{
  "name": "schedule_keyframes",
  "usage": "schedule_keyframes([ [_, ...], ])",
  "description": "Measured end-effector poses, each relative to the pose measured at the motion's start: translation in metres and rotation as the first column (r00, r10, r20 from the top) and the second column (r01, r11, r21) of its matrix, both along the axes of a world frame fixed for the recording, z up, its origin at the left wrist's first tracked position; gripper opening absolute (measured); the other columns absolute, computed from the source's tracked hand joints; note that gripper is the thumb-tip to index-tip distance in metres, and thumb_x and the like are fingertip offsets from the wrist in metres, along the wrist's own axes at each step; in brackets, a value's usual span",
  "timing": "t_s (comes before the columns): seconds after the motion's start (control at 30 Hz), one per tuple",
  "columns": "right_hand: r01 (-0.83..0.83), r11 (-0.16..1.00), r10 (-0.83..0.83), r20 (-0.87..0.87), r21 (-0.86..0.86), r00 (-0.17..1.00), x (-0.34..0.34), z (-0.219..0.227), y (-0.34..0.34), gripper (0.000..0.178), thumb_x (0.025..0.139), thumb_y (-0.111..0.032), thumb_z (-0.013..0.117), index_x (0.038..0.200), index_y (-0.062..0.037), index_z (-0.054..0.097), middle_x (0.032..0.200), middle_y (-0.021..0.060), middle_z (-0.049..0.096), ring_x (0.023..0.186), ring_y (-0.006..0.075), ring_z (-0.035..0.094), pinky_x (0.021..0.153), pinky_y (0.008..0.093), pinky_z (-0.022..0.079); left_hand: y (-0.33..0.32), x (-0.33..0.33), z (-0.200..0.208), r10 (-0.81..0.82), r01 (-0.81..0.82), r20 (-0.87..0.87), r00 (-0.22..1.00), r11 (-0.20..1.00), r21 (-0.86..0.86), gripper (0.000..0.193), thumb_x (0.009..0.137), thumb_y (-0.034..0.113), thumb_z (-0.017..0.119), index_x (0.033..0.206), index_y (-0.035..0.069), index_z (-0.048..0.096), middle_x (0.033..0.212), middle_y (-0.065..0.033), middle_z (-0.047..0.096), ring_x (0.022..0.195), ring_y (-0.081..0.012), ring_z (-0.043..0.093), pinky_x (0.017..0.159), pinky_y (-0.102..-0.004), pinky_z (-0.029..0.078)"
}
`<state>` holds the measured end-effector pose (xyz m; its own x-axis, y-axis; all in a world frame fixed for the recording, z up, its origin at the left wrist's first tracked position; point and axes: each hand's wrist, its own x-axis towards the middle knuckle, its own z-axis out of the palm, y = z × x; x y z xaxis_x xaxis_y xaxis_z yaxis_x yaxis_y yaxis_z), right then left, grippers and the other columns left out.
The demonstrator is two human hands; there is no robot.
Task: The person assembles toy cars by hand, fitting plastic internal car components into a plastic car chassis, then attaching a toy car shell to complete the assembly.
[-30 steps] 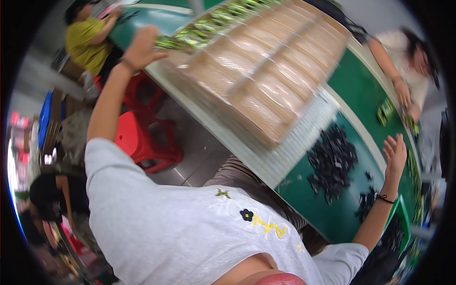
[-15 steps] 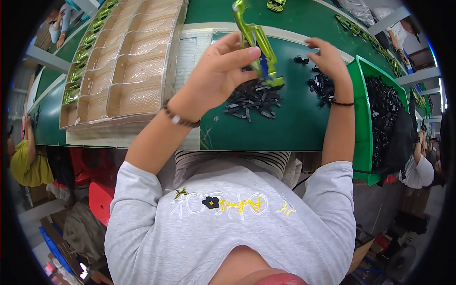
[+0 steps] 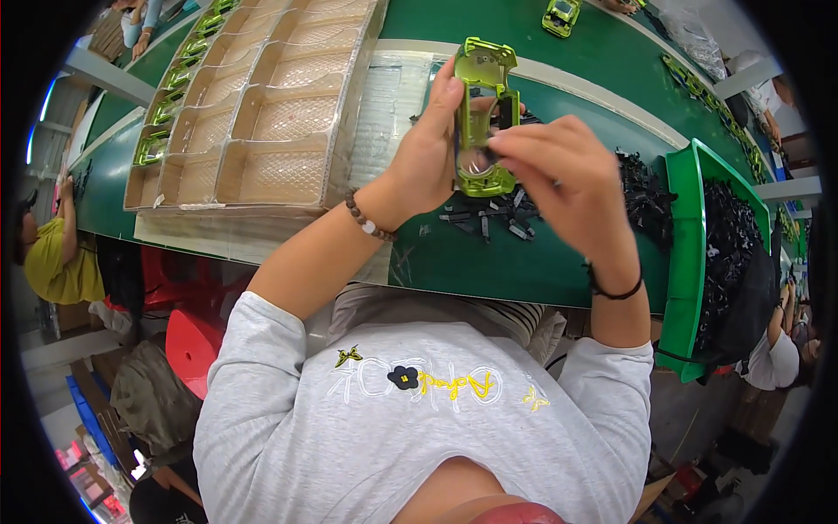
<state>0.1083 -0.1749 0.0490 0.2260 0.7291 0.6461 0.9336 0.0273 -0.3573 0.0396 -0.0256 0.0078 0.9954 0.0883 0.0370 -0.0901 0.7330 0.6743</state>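
My left hand (image 3: 426, 155) is closed around the side of a shiny lime-green toy car body (image 3: 476, 127), holding it up over the table with its hollow inside showing. Over the near half of the car body, my right hand (image 3: 572, 170) has its thumb and fingertips pinched together at the shell's right side. Something dark shows at those fingertips, too small and covered to name. Beneath the hands lies a loose pile of small black plastic parts (image 3: 489, 218), partly hidden by the car body and my right hand.
A divided cardboard tray (image 3: 288, 162) stands to the left, with green car bodies (image 3: 166, 109) in its leftmost row. On the right are another black-parts heap (image 3: 644, 196) and a green bin (image 3: 687, 279) of black parts. Another toy car (image 3: 560, 16) sits farther back. Co-workers sit around.
The car body has turned so its hollow inside shows, and sits slightly lower. My right hand has come left from beside the black parts to the car body, its fingers now pinched. The view has shifted.
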Motion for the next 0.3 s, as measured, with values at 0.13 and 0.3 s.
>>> schedule_keyframes([
  [0.13,0.146,0.987,-0.157,0.297,0.060,0.942,-0.002,-0.021,0.017,0.030,0.062,-0.008,0.062,0.091,-0.0046,0.065,0.086,0.0039,0.064,0.064,0.0191,0.052,0.059,0.0293,0.045,-0.001,-0.003,-0.011,0.074,-0.085,0.055,0.996,0.964,0.253,0.052,0.096,0.050,0.028,0.135,0.015,0.030,0.114,-0.0068,0.050,0.097,-0.0135,0.051,0.076,-0.0256,0.042],
  [0.3,0.247,0.950,-0.302,0.364,0.190,0.881,-0.011,-0.030,0.024,0.035,0.058,-0.009,0.064,0.093,-0.0069,0.066,0.089,0.0060,0.065,0.068,0.0201,0.053,0.061,0.0296,0.045,-0.006,-0.007,-0.019,0.005,-0.018,0.057,0.998,0.972,0.233,0.058,0.092,0.057,0.037,0.135,0.018,0.030,0.107,-0.0001,0.047,0.091,-0.0072,0.046,0.069,-0.0211,0.039],
])
